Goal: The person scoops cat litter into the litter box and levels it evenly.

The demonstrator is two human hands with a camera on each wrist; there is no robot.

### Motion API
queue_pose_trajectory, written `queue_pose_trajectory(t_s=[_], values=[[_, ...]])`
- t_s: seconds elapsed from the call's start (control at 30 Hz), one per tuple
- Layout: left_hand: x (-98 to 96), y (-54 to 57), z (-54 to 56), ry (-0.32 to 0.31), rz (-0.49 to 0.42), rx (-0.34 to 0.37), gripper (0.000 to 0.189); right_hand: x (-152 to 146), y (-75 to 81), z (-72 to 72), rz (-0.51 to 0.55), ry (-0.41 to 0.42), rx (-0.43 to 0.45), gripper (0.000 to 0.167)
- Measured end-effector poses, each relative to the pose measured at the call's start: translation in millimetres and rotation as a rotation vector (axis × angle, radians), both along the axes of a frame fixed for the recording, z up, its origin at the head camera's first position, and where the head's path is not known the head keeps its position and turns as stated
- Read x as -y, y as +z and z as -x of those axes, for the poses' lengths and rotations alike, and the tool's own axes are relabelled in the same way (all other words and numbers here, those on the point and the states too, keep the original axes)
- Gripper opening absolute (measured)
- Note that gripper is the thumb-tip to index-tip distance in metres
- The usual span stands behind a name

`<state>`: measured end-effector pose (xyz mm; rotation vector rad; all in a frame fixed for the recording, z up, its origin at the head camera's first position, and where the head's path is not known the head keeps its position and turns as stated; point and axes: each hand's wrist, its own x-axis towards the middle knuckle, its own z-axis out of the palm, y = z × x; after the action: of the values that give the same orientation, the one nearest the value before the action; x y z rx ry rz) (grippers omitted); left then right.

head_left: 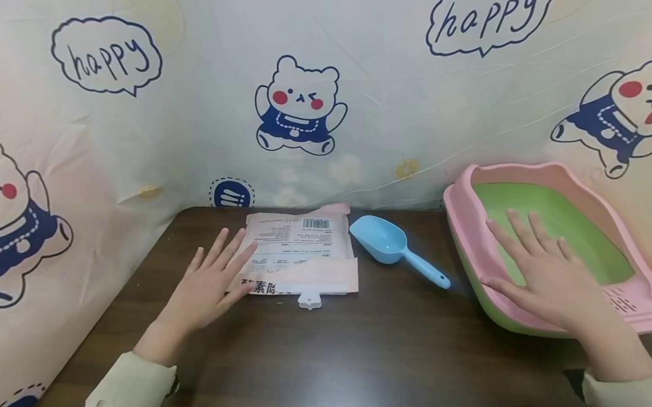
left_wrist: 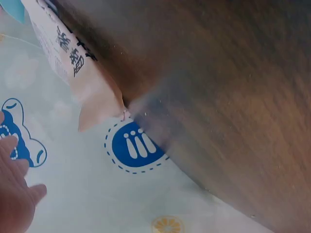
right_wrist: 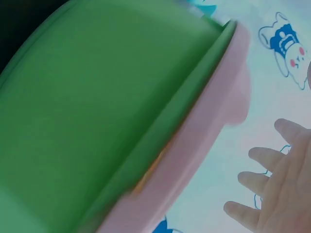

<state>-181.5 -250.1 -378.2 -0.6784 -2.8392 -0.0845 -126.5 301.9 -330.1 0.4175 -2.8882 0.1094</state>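
My left hand (head_left: 214,286), fingers spread and palm down, is at the left edge of a pink printed bag (head_left: 300,242), overlapping it in the head view. A white clip (head_left: 309,298) sits on the bag's folded near edge. My right hand (head_left: 546,278), also spread flat with nothing held, hovers over the left side of a pink and green litter box (head_left: 559,216) in the head view. Between the bag and the box lies a light blue scoop (head_left: 386,240), its handle pointing toward the near right. In the right wrist view the right hand's fingers (right_wrist: 255,184) are straight and apart.
Everything stands on a dark brown wooden table (head_left: 334,357). A pale cloth (head_left: 376,102) printed with bears and "happy" bubbles hangs behind and along the sides. The litter box is at the table's right end, close to the cloth.
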Motion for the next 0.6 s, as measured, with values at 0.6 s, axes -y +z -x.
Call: queue_pose_trajectory(t_s=[0.6], values=[[-13.4,-17.5,2.7,-0.124,-0.006,0.042,0.069,69,-8.7,16.6,0.04,0.148,-0.067,0.087]])
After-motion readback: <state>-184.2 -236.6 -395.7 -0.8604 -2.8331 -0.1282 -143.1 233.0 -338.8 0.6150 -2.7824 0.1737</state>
